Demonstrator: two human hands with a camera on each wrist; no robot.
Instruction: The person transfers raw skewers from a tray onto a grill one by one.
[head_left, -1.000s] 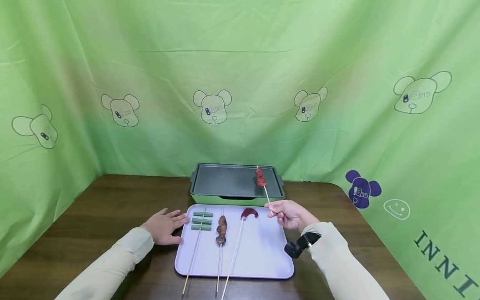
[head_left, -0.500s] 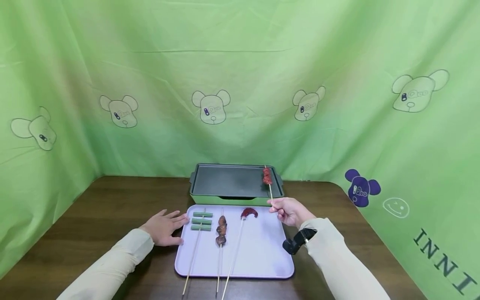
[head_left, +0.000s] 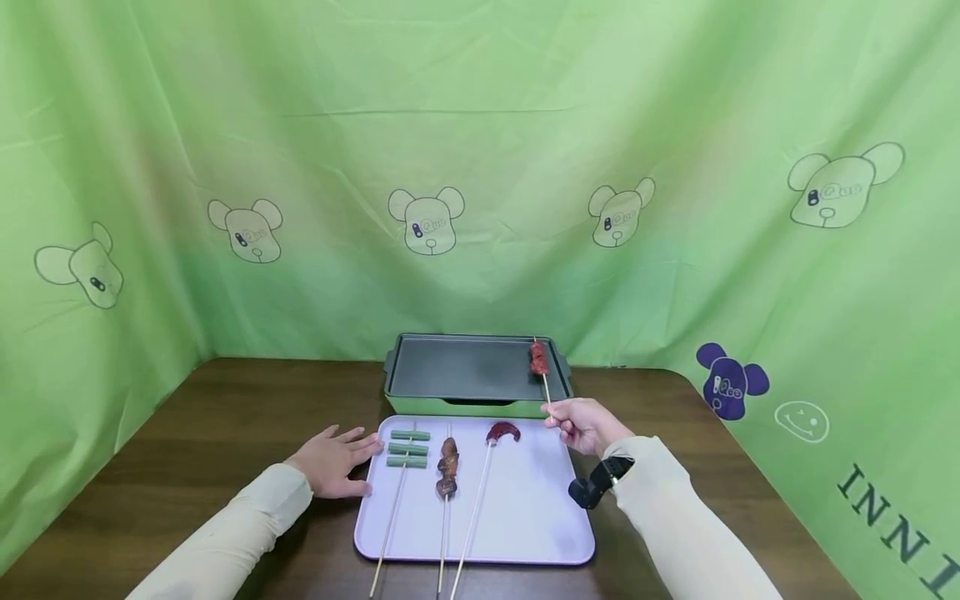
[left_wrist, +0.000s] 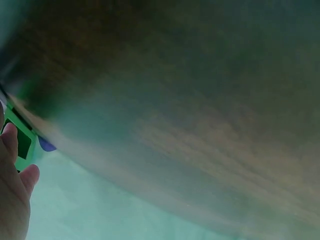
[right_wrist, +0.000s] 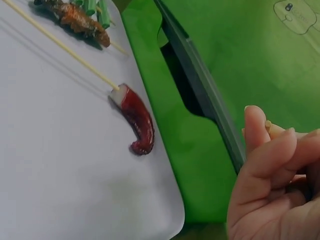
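Observation:
My right hand (head_left: 588, 425) pinches the lower end of a red meat skewer (head_left: 539, 358) between thumb and fingers. Its meat overlaps the right end of the dark griddle plate (head_left: 465, 367) in the head view. In the right wrist view the hand (right_wrist: 275, 180) shows the cut stick end at the fingertips. My left hand (head_left: 335, 462) lies palm down with fingers spread, fingertips at the left rim of the lilac tray (head_left: 536, 508). On the tray lie a green vegetable skewer (head_left: 407, 450), a brown meat skewer (head_left: 447, 468) and a curled red tentacle-like skewer (head_left: 504, 431).
The griddle's green base (head_left: 420, 407) stands right behind the tray on a brown wooden table (head_left: 225, 442). Skewer sticks jut past the tray's front edge. A green curtain (head_left: 480, 125) with bear drawings hangs behind and at both sides.
My right hand has moved slightly right, bringing the red meat skewer to the griddle's right end and turning it more upright in view. The left hand stays at the tray rim.

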